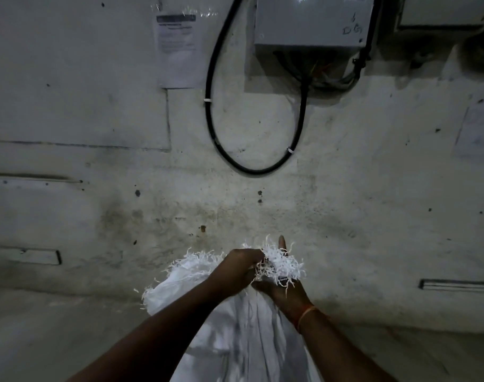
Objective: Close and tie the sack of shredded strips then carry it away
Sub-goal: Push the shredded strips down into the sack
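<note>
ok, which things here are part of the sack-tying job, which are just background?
Job:
white sack
frayed sack mouth, bunched
left hand, gripping the mouth
right hand, gripping the mouth

Background:
grey electrical box
looped black cable
paper notice
wall

A dim, grey concrete floor (70,326) fills the lower part of the view and meets a stained, whitewashed wall (97,161) behind it. Standing on the floor is a white woven plastic sack (243,340), upright, its body creased in long vertical folds. The sack's base is cut off by the bottom edge of the view, so where it meets the floor cannot be seen. Its frayed top edge flares out to the left.
</note>
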The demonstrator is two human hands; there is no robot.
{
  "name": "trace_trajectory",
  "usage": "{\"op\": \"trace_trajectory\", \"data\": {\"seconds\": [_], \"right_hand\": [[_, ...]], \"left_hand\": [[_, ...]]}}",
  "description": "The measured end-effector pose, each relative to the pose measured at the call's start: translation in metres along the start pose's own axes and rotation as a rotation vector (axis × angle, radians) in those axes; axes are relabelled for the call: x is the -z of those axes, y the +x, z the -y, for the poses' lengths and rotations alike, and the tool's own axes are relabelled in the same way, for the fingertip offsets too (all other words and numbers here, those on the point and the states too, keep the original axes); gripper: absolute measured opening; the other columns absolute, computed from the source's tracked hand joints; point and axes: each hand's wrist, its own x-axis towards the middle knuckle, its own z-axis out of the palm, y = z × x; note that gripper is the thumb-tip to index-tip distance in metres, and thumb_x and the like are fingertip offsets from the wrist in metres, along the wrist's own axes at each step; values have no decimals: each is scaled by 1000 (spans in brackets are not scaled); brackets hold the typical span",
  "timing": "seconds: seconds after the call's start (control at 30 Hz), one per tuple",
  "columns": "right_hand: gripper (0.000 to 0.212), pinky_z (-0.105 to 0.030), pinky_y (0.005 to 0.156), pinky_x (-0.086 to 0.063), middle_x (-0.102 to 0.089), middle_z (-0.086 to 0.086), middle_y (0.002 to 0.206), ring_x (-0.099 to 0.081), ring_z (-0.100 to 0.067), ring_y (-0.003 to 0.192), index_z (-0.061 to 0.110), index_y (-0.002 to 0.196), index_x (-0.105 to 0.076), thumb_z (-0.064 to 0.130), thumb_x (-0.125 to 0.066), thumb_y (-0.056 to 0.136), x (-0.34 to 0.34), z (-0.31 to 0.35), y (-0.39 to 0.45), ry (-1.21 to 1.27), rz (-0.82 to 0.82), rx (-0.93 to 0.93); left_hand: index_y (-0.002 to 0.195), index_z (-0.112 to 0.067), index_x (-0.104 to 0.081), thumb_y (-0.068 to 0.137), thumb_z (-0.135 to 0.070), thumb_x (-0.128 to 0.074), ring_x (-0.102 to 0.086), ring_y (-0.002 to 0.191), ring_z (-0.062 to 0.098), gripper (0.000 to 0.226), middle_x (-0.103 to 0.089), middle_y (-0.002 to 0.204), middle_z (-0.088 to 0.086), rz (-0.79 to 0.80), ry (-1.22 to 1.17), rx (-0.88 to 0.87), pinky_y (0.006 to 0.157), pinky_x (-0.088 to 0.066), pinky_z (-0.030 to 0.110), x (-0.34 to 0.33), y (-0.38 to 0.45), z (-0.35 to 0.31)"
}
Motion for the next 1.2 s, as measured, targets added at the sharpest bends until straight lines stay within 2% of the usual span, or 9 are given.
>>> {"op": "trace_trajectory", "data": {"seconds": [0.13,0.23,0.37,0.53,0.63,0.87,0.93,1.07,1.2], "right_hand": [[97,-20,112,-35,-53,11,142,-49,0,131,26,153,-26,27,-82,74,2,2,-7,-84,21,-5],[54,-30,109,-42,-64,2,131,-57,-17,127,22,129,-60,25,-81,79,9,-5,-13,-44,-38,-85],[39,-12,92,-49,-70,5,115,-65,-6,108,14,120,-66,15,-78,83,16,-13,-18,75,-90,-203],[48,-40,111,-44,-73,0,118,-65,-14,115,11,118,-71,29,-80,75,24,-19,-22,165,-119,-305],[40,-29,106,-41,-70,2,120,-62,-14,117,13,118,-69,26,-76,81,28,-19,-22,166,-115,-303],[32,4,82,-42,-67,3,122,-58,-12,120,12,123,-65,6,-66,91,24,-20,-23,133,-115,-167],[30,-1,86,-44,-68,3,121,-60,-12,118,16,120,-65,8,-67,91,17,-20,-23,180,-105,-162],[57,-39,109,-45,-70,3,125,-63,-16,120,19,125,-66,36,-85,74,10,-22,-21,244,5,-193],[72,-39,107,-47,-71,4,123,-66,-14,115,20,123,-66,31,-95,58,-2,-26,-18,160,64,-194]], "left_hand": [[124,-21,-41,83,-19,-74,-59,77,3,52,-62,105,-5,31,-175,139,69,-47,22,9,-8,0],[150,-26,-29,79,-38,-80,-52,108,-10,89,-50,139,-10,244,-54,147,90,-36,5,20,-19,22],[137,-22,-55,82,-51,-73,-54,120,20,65,-57,131,0,293,170,230,98,-41,25,17,-37,49],[115,-30,-63,80,-61,-59,-50,115,19,47,-62,122,-12,191,378,312,96,-46,39,11,-49,59],[120,-30,-63,86,-50,-51,-56,121,18,42,-67,123,-7,120,311,337,99,-44,38,8,-53,56],[97,-25,-63,92,-44,-50,-69,88,23,24,-75,92,0,-105,153,344,75,-53,34,-2,-42,43],[97,-23,-66,93,-43,-53,-69,88,22,25,-75,93,1,-147,123,324,74,-52,33,-5,-34,37],[90,-22,-66,93,-42,-54,-69,82,17,23,-74,87,-1,-138,60,244,69,-48,29,-10,-21,23],[86,-18,-65,89,-31,-51,-70,81,20,18,-74,86,2,-91,32,179,69,-50,29,-13,-8,12]]}}
